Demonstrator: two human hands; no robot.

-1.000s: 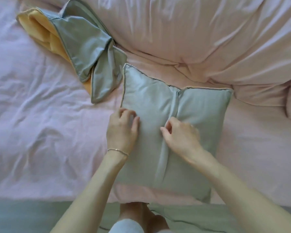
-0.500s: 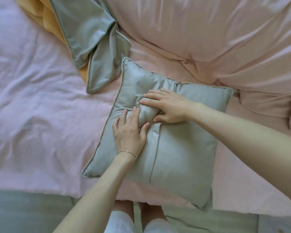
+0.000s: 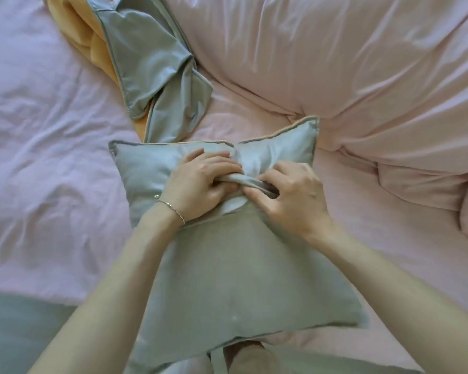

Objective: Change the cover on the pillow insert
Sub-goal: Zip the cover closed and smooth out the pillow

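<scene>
A grey-green pillow (image 3: 227, 265) with piped edges lies on the pink bed, its back opening facing up. White insert (image 3: 234, 205) shows in the gap of the opening. My left hand (image 3: 200, 187) grips the flap of the cover (image 3: 243, 180) at the opening, fingers curled under the fabric. My right hand (image 3: 292, 193) pinches the same bunched flap from the right side. Both hands sit close together at the pillow's upper middle.
A second grey cover with yellow lining (image 3: 135, 66) lies crumpled at the back left. A bulky pink duvet (image 3: 335, 63) fills the back right. The pink sheet (image 3: 43, 157) spreads to the left. The bed edge and my legs (image 3: 243, 357) are near the bottom.
The pillow has turned and slid toward me. Both hands went from lying flat on the cover to gripping the flap at the opening, pulling it apart so white insert shows.
</scene>
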